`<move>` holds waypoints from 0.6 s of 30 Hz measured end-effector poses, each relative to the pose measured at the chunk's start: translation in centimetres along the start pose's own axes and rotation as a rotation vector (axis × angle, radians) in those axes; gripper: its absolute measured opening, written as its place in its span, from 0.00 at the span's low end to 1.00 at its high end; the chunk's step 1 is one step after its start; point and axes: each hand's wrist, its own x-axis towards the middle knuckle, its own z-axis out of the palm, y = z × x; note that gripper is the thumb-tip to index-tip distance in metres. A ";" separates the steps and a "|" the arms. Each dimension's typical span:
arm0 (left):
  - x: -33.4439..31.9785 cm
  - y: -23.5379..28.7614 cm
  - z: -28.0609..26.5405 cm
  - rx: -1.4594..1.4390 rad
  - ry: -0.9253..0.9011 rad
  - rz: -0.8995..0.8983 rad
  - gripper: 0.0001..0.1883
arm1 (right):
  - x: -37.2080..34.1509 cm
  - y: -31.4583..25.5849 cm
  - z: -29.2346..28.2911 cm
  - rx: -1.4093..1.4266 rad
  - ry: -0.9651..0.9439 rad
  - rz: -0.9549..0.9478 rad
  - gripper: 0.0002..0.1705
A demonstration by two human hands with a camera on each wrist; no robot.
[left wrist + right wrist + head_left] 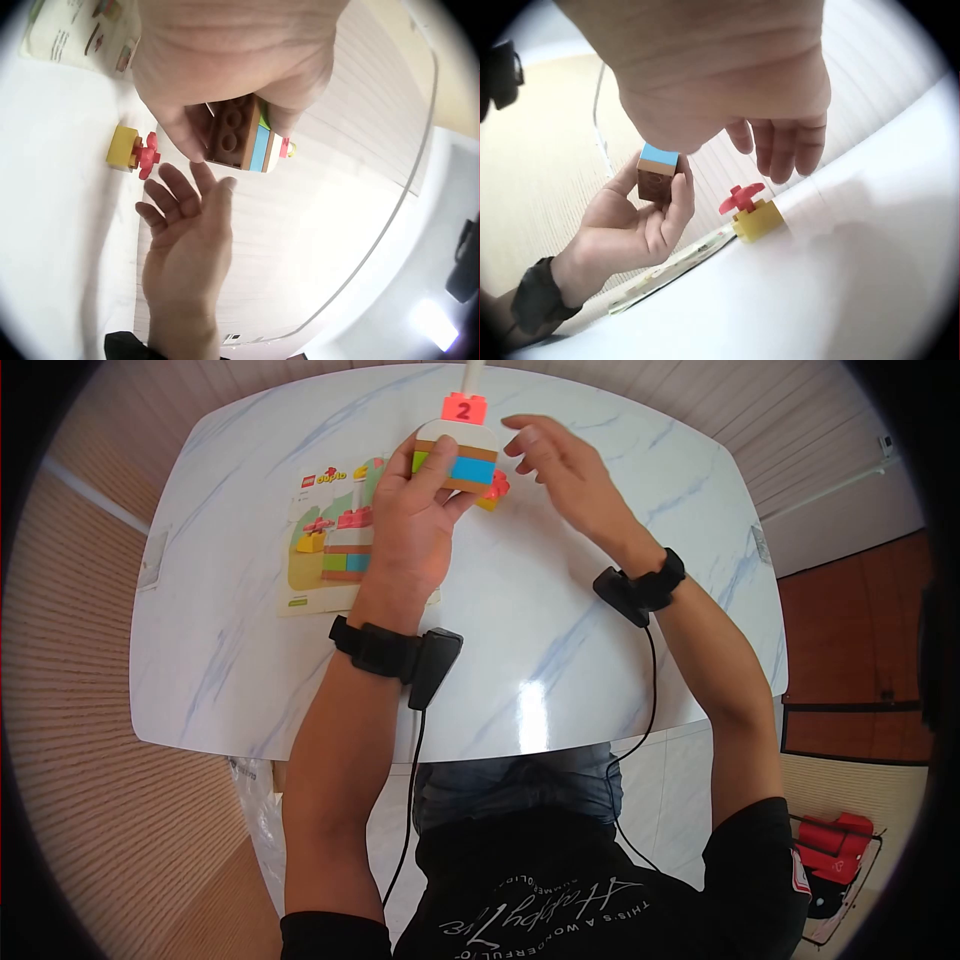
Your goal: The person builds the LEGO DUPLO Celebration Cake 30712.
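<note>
My left hand (410, 530) holds a stack of toy building bricks (473, 468) above the far part of the table, thumb across its near face. The stack has brown layers, a green and blue layer between them, and a rounded white top. On it sits a pink brick (464, 408) marked "2". The hollow brown underside (652, 186) faces the right wrist camera. Just to the right, my right hand (568, 475) is raised with loosely bent fingers and nothing in them. Below the hands, a yellow brick (759, 221) with a red flower piece (742, 198) stands on the table.
A Lego Duplo booklet (310, 585) lies on the marbled white table (240, 660), partly under the left hand and forearm. Each wrist wears a black strapped camera, and a cable (652, 690) runs from the right one past the table's near edge.
</note>
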 end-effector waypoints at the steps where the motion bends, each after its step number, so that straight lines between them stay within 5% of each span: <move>1: -0.1 -0.1 0.1 0.019 -0.020 -0.001 0.23 | 0.0 -0.1 -0.2 0.124 0.035 -0.042 0.28; 4: -0.8 -0.2 1.1 0.066 -0.058 -0.019 0.22 | -0.6 -1.1 -1.3 0.369 -0.047 -0.041 0.27; 8: -1.5 -1.1 1.1 0.089 -0.153 -0.074 0.24 | -2.1 -1.4 -0.4 0.246 -0.054 -0.161 0.24; 18: -2.2 -2.3 1.2 0.320 -0.117 -0.013 0.21 | -4.4 0.6 -2.5 0.129 -0.033 0.052 0.19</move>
